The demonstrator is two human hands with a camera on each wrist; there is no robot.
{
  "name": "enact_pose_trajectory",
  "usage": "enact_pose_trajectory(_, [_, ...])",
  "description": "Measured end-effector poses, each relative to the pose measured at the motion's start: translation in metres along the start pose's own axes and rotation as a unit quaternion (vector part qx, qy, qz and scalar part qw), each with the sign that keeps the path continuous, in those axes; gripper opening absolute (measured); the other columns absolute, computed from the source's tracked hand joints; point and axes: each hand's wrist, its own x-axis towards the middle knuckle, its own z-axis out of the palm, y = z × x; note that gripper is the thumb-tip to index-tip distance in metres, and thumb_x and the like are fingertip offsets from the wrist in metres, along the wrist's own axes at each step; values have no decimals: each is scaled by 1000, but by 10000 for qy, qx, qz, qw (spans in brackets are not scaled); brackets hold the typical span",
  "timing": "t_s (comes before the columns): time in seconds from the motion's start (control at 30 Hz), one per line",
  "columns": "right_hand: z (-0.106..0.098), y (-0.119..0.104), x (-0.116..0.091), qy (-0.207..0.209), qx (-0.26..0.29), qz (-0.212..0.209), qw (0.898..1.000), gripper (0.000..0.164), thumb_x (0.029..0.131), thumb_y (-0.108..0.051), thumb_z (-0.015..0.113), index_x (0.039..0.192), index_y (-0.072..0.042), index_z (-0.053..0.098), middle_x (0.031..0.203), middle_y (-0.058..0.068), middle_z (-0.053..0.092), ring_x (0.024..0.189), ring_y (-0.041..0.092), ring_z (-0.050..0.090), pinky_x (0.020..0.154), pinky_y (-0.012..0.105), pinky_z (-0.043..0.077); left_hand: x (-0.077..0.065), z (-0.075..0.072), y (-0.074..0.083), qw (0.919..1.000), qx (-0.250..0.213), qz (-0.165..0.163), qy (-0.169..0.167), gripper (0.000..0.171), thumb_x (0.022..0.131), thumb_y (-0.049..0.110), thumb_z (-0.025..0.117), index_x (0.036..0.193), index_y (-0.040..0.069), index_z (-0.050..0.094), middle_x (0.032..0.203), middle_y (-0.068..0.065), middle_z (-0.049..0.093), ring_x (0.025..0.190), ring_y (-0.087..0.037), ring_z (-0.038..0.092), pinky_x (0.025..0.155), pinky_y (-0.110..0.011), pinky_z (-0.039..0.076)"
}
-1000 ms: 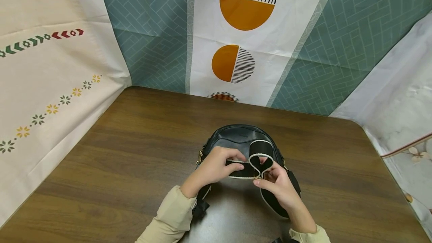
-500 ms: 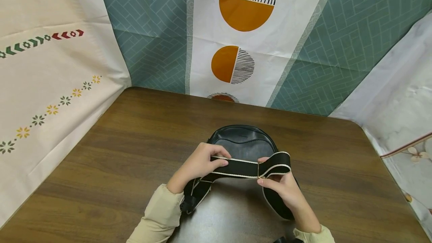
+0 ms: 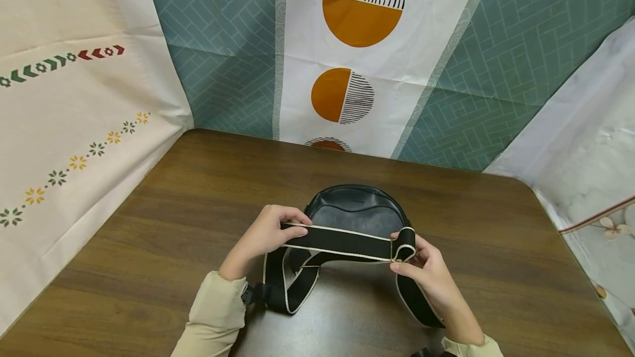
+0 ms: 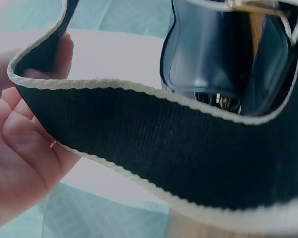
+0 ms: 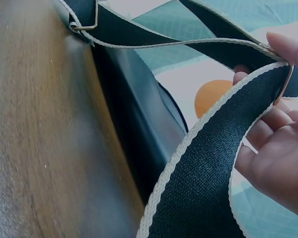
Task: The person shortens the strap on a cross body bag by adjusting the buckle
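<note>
A black handbag [image 3: 358,217] with a rounded top stands on the table, its wide black strap [image 3: 347,242] with white edging raised in front of it. My left hand [image 3: 267,238] pinches the strap between thumb and fingers at the left. At the other end my right hand [image 3: 432,275] pinches it by a gold-coloured metal slider [image 5: 286,85], where a small loop of strap stands up. Between both hands the strap runs nearly straight. A second metal slider [image 5: 92,20] sits on a lower stretch of strap that hangs in a loop near the left wrist.
The brown wooden table [image 3: 163,225] reaches back to a patterned cloth [image 3: 223,59] hanging behind it. A pale cloth [image 3: 74,125] borders the left side, and a white one [image 3: 590,142] the right.
My left hand has moved left, drawing the strap out longer. The loop at the slider has shrunk. The right hand has shifted slightly right, and a strap loop now hangs by the left wrist.
</note>
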Motion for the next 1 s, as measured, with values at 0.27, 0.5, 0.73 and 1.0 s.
enact_pose_trajectory(0.27, [-9, 1, -1, -120, -217, -314, 9992, 41, 76, 16, 55, 115, 5, 50, 89, -1, 63, 72, 10, 55, 62, 23, 45, -11, -19, -8, 9988, 131, -436, 187, 11, 77, 4, 68, 88, 2, 68, 78, -3, 65, 69, -13, 58, 60, -25, 45])
enact_pose_trajectory(0.5, [-19, -1, -5, -59, -279, -296, 9992, 40, 78, 15, 54, 117, 13, 43, 99, 4, 63, 79, 14, 56, 63, 23, 45, -19, -33, -17, 9961, 258, -664, 515, 10, 76, 3, 68, 86, 2, 69, 75, -3, 65, 67, -13, 58, 58, -25, 45])
enact_pose_trajectory(0.73, [-14, -4, -2, -206, -562, -443, 9972, 43, 76, 17, 56, 117, 13, 42, 98, 3, 64, 75, 13, 56, 62, 23, 45, -13, -27, -19, 9918, 767, -795, 650, 8, 75, 3, 68, 83, 4, 68, 71, 0, 64, 65, -12, 56, 58, -26, 44])
enact_pose_trajectory(1.0, [-6, -4, 5, -442, -703, -686, 9942, 45, 73, 16, 60, 115, 10, 45, 95, 2, 64, 73, 12, 56, 62, 23, 45, -6, -16, -17, 9905, 1071, -803, 311, 9, 76, 1, 68, 84, 3, 68, 75, -1, 63, 68, -13, 57, 62, -28, 46])
